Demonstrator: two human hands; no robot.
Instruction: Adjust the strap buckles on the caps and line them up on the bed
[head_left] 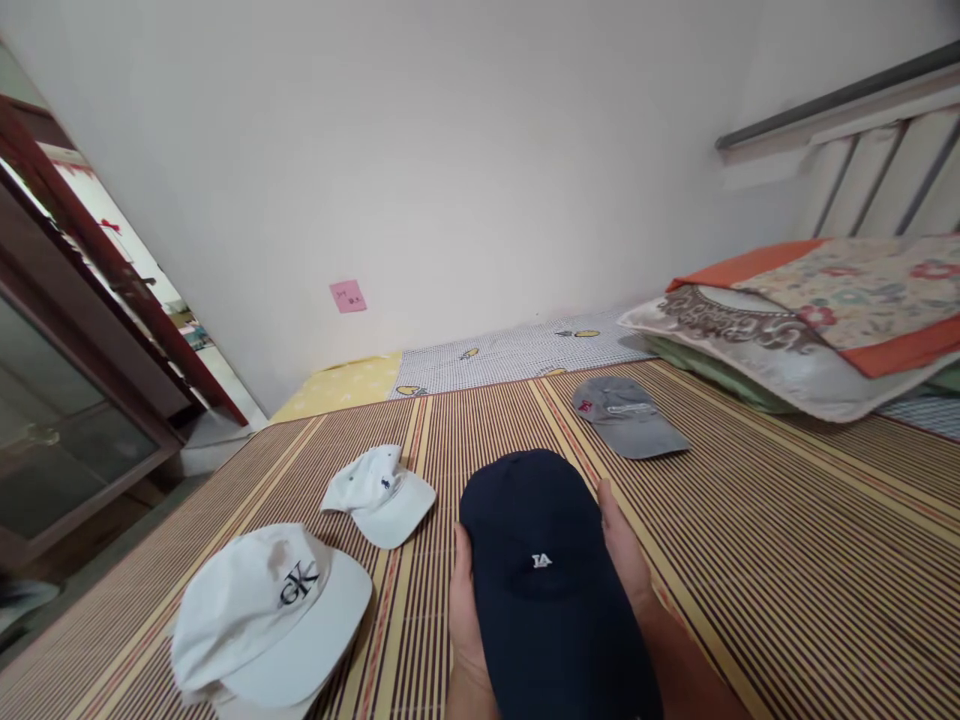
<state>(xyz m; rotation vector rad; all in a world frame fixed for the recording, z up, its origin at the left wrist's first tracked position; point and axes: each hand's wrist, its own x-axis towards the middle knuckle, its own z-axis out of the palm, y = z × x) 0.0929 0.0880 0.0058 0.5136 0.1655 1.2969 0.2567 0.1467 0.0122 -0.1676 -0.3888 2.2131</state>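
A navy baseball cap (536,510) with a small white emblem is held up between my two hands, its brim toward me. My left hand (466,620) grips the cap's left side, and my right hand (626,555) grips its right side; most of the fingers are hidden behind the cap. To the left lies a white cap (240,600) with black CK letters. Just beyond it rests a smaller white cap (394,500) with a dark little emblem. A grey cap (630,415) sits farther back on the right.
A striped bamboo mat (772,540) covers the bed. Stacked pillows (787,330) lie at the back right, near a headboard (885,170). A pink note (348,296) is stuck on the white wall (480,150). A doorway with a dark red frame (135,270) stands at the left.
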